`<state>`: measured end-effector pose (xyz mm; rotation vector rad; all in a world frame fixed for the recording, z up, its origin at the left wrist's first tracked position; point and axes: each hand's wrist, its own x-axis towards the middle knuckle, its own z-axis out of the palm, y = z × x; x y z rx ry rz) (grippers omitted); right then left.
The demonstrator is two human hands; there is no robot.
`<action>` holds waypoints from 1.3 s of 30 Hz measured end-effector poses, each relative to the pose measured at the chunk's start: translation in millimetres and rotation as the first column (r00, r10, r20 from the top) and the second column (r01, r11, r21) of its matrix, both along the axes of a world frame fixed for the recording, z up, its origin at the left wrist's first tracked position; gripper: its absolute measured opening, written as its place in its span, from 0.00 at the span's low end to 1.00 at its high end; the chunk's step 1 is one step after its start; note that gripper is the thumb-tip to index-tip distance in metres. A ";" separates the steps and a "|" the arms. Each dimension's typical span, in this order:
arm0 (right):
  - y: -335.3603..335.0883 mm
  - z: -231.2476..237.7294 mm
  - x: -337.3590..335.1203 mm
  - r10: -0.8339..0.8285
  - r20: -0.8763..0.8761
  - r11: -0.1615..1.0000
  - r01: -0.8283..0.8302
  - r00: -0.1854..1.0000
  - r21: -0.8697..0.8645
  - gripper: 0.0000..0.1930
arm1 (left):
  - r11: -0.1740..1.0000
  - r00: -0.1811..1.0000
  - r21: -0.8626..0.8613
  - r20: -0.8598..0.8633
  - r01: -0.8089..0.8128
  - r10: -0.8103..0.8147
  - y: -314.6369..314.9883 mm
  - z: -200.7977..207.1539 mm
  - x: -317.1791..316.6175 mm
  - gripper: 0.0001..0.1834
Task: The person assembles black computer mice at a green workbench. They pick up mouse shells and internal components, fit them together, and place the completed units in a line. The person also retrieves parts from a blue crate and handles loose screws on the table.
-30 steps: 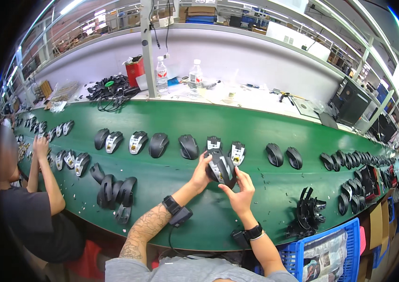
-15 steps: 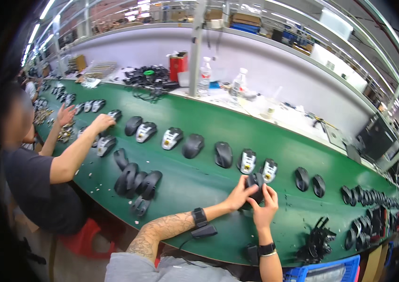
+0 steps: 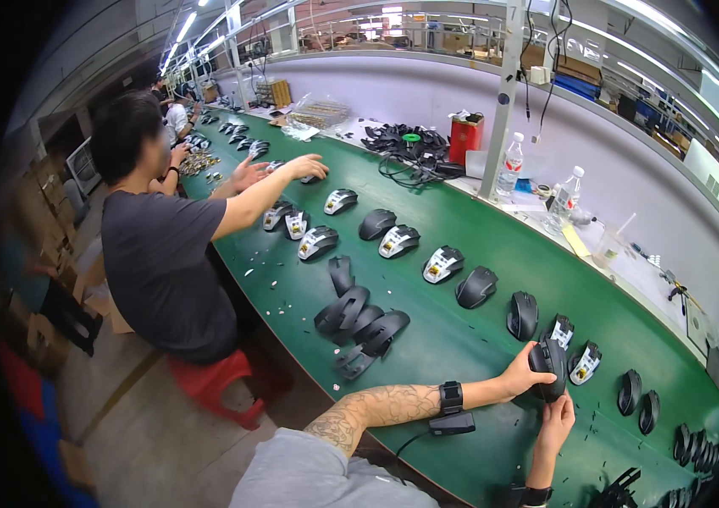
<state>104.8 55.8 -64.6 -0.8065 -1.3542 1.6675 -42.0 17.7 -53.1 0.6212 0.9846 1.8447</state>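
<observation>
My left hand is closed around a black computer mouse, holding it from its left side just above the green bench. At the near end of that mouse, the bunched fingers of my right hand press against it. Just beyond my hands lie a mouse with its grey and white inside showing and another uncovered mouse, partly behind the held one. A covered black mouse rests a little farther left.
Curved black mouse covers are heaped on the green bench to my left. A co-worker on a red stool reaches over the mice. Bottles stand on the back ledge. More black mice line up at the right.
The view has swung left, so the bench things sit farther right and lower. My right hand has shifted from the mouse's right side to its near end. The co-worker's arm has reached outward.
</observation>
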 end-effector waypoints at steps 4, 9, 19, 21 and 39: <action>12.1 -8.8 9.5 0.125 -0.253 0.952 -0.188 0.959 -0.242 0.10 | 0.999 0.997 0.022 -0.067 0.032 -0.031 1.3 0.5 2.1 0.41; 18.2 -25.4 11.6 0.132 -0.347 0.937 -0.231 0.929 -0.262 0.07 | 0.998 0.997 0.055 -0.070 0.033 -0.029 5.3 -9.2 5.1 0.39; 17.5 -23.1 14.7 0.074 -0.285 0.960 -0.145 0.956 -0.238 0.05 | 0.997 0.997 0.047 0.046 0.061 -0.063 -2.1 3.0 5.2 0.27; 19.0 -16.7 17.6 0.082 -0.206 0.985 -0.111 0.975 -0.134 0.04 | 0.991 0.975 0.001 0.178 0.134 -0.132 -1.1 8.4 -1.4 0.21; -0.7 24.2 4.2 -0.186 0.258 0.814 0.002 0.948 0.580 0.32 | 0.929 0.925 -0.119 0.202 0.349 -0.322 -0.8 -0.8 -1.8 0.19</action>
